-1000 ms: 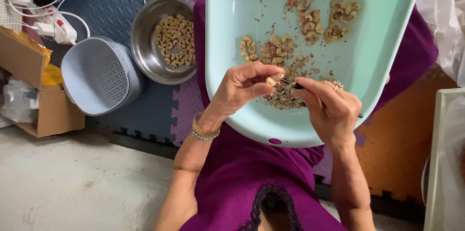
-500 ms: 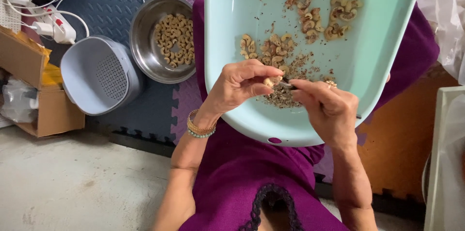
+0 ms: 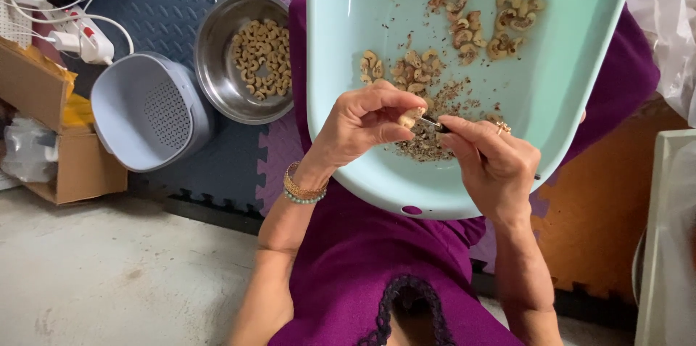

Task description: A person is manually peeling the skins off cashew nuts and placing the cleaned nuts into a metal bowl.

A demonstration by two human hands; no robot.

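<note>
Cashew kernel [image 3: 410, 117], one, pale, pinched between thumb and forefinger of my left hand [image 3: 362, 128], held just above the low edge of the mint-green tub [image 3: 348, 63] on my lap. Small metal blade [image 3: 429, 124], gripped in my right hand [image 3: 493, 165], fingers clenched round its handle, tip touching the kernel. Change since half a second ago: the two hands have drawn slightly closer and the blade tip now sits on the nut rather than beside it; the tub and everything around it lie as they did. I judge this to mean the scraping of skin is under way on this piece and not yet finished. Brown skin flakes [image 3: 428, 146], a loose heap directly under my hands, inside the tub. Unpeeled and part-peeled kernels [image 3: 471, 23], scattered in clusters across the upper part of the tub. Steel bowl [image 3: 217, 63], on the foam floor mat to my left, holding cleaner, paler kernels [image 3: 262, 59]. Grey perforated basket [image 3: 148, 110], touching the bowl's left side, nothing visible in it. Cardboard box [image 3: 65, 165], further left. Power strip [image 3: 80, 34] with white cables, beyond the basket.
</note>
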